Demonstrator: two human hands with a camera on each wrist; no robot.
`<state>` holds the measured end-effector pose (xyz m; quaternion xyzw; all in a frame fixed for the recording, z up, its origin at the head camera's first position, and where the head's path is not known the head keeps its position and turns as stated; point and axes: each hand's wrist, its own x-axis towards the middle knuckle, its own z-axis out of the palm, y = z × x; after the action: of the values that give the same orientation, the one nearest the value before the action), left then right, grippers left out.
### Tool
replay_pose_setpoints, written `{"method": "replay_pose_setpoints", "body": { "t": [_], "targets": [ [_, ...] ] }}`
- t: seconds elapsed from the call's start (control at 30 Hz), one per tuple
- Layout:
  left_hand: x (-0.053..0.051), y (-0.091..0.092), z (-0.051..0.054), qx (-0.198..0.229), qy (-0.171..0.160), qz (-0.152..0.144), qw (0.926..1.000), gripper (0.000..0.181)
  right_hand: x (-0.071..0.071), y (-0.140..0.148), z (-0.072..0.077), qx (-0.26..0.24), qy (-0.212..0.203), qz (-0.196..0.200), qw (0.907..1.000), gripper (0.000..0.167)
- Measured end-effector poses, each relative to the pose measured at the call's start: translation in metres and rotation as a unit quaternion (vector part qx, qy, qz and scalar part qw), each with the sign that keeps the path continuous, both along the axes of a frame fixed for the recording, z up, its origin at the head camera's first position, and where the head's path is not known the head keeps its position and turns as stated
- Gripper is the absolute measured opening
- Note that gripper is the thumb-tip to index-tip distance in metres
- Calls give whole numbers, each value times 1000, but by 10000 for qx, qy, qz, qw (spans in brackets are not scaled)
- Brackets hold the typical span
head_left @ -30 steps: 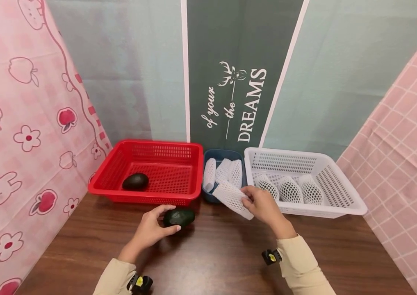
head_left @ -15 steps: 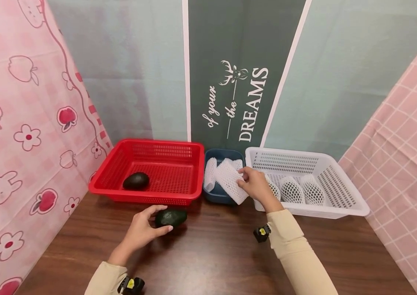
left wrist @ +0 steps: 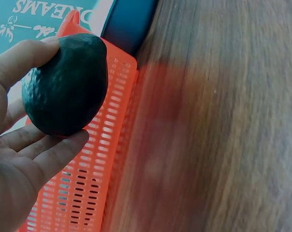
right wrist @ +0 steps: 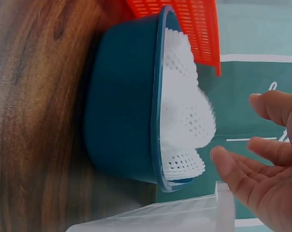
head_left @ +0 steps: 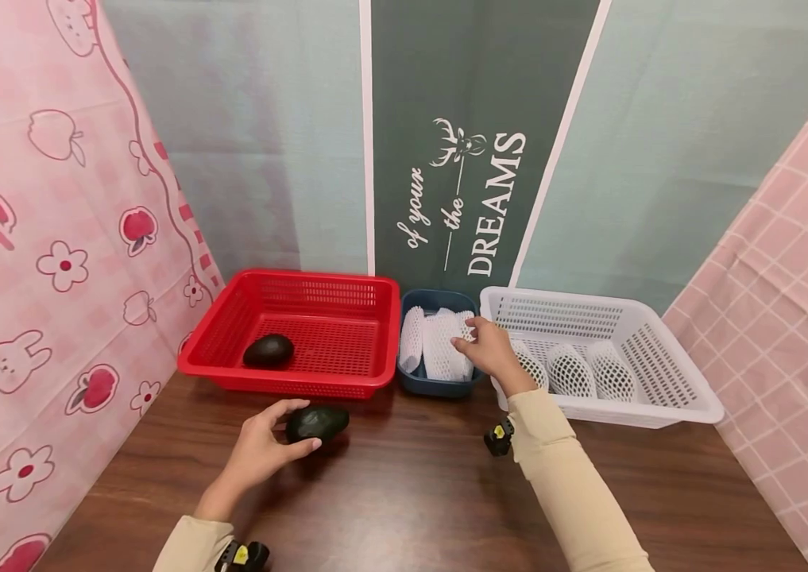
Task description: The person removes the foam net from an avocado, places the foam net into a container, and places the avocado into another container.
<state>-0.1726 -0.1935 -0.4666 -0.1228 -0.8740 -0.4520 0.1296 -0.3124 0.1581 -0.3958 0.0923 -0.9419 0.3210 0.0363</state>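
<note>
My left hand [head_left: 260,446] grips a dark green avocado [head_left: 318,423] between thumb and fingers, above the table in front of the red basket; the left wrist view shows the avocado's [left wrist: 67,84] bumpy skin close up. Over the right side of a small blue bin [head_left: 439,388] hovers my right hand [head_left: 487,349], fingers spread and holding nothing. White foam net sleeves [head_left: 441,345] lie in that bin. In the right wrist view, a gap separates the fingertips from the foam sleeves [right wrist: 189,121].
A red basket [head_left: 292,384] at the left holds another avocado [head_left: 269,350]. The white basket [head_left: 650,413] at the right contains several net-wrapped fruits [head_left: 570,372], one partly hidden by my right arm. Fabric with printed patterns hangs around the wooden table [head_left: 404,492].
My right hand has carried a foam net sleeve back over the blue bin and let it go there. My left hand has drawn slightly left and nearer with the avocado.
</note>
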Motion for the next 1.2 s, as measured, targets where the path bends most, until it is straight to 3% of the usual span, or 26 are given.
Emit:
{"method": "replay_pose_setpoints", "body": {
  "t": [0.53,0.77,0.97,1.2],
  "targets": [
    [1,-2,4,103,-65,92,9999,53,17,1,4,113,335,528,9980,44],
    [3,1,16,263,138,127,9995,53,32,0,7,601,559,822,9932,50],
    [1,3,21,284,49,187,9994,52,41,-11,18,1145,472,918,9880,49],
    [1,6,29,353,281,6,9990,52,47,-19,22,1376,498,1066,9835,50]
  ]
}}
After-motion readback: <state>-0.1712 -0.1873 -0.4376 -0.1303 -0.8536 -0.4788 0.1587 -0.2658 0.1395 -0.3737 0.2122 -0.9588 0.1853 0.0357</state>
